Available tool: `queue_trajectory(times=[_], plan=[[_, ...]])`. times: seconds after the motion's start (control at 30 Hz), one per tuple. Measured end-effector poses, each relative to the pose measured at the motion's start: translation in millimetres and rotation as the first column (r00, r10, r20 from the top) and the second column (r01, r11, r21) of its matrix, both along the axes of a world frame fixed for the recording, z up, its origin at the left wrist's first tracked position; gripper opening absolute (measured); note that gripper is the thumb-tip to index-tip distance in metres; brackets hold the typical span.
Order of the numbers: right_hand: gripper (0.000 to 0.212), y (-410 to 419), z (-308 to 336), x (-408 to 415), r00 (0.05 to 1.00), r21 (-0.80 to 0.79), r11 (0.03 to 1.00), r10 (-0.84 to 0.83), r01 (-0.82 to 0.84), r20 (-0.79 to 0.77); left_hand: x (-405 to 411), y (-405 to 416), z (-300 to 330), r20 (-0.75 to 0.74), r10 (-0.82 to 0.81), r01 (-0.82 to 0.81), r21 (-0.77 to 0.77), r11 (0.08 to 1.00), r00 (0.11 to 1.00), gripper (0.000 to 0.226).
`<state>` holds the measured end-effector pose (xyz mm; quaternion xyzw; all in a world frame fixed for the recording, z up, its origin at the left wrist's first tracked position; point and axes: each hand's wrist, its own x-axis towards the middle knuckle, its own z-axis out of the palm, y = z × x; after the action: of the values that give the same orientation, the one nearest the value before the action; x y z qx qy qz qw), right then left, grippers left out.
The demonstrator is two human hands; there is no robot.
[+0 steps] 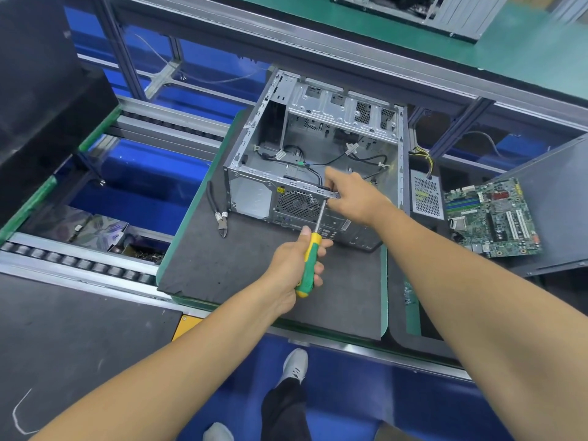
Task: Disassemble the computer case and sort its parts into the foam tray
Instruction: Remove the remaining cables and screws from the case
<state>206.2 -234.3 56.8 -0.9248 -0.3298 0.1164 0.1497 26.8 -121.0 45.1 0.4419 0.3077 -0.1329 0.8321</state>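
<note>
Case (313, 160): stiff, sharp-edged steel shell, probably light; my right grip (348, 194) pinches its rear rail, left grip (297, 265) clenches screwdriver (310, 253).

- Both forearms (178, 354) bare from lower frame edge to the wrists; no sleeves visible.
- Left hand (294, 265) and right hand (353, 194): no gloves, rings, watch or wrist strap visible.
- Legs: dark, near-black trousers (284, 409), loose at the hem.
- Feet: light grey sneakers; forward shoe (295, 366) shows laces and a paler sole edge. Second shoe (218, 432) cut off by frame bottom, toe only.
</note>
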Motion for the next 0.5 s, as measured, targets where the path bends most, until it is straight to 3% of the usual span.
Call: queue_trajectory(times=[0.17,0.33,0.5], plan=[[0.023,0,-1,0,1.0,-0.007,1.0,-0.01,0.01,0.002,3,-5,-2,-0.018,-0.001,0.004,0.129,0.992,1.0,0.046],[0.023,0,-1,1,1.0,-0.011,1.0,-0.007,0.008,0.008,2,-1,-8,0.023,0.103,-0.105,0.141,0.984,0.994,0.043],[0.023,-1,-4,2,1.0,-0.005,1.0,-0.01,0.01,0.013,-5,1,-4,0.065,-0.019,0.006,0.187,0.982,0.998,0.035]])
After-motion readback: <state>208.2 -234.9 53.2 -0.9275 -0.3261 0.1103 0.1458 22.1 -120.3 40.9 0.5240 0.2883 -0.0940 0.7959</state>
